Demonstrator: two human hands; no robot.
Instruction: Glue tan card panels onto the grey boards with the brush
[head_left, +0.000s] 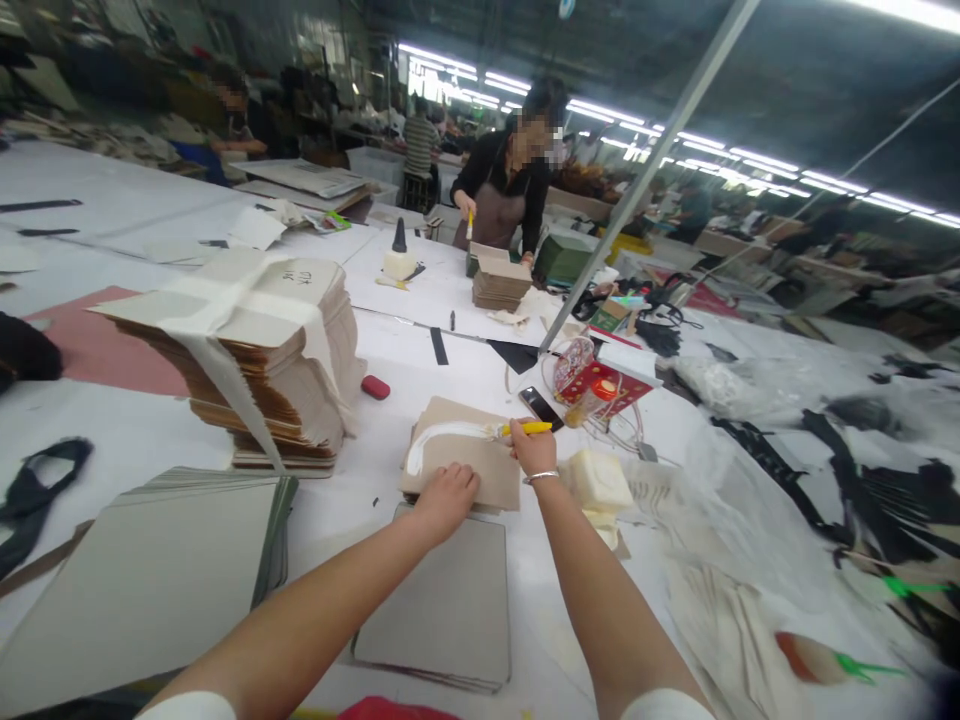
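Observation:
My right hand (pixel 532 452) grips a yellow-handled brush (pixel 537 428), whose bristles touch the top of a brown cardboard stack (pixel 491 478). A curved band of white paste (pixel 442 430), which looks like glue, runs along the far and left edges of the top sheet. My left hand (pixel 450 497) lies on the near edge of that sheet, fingers slightly bent and holding nothing. Closer to me, partly under my left forearm, is a pile of grey boards (pixel 442 600) with dark edges. Just right of my right wrist stands a pale yellow block-shaped container (pixel 600 482); its contents are not visible.
A tall strapped stack of card pieces (pixel 289 350) and larger grey-green boards (pixel 150 570) stand at left. Beyond my right hand are a phone (pixel 540 408), a red-lidded jar (pixel 596 400) and a red box (pixel 611 375). Across the table a co-worker (pixel 510 180) holds another brush.

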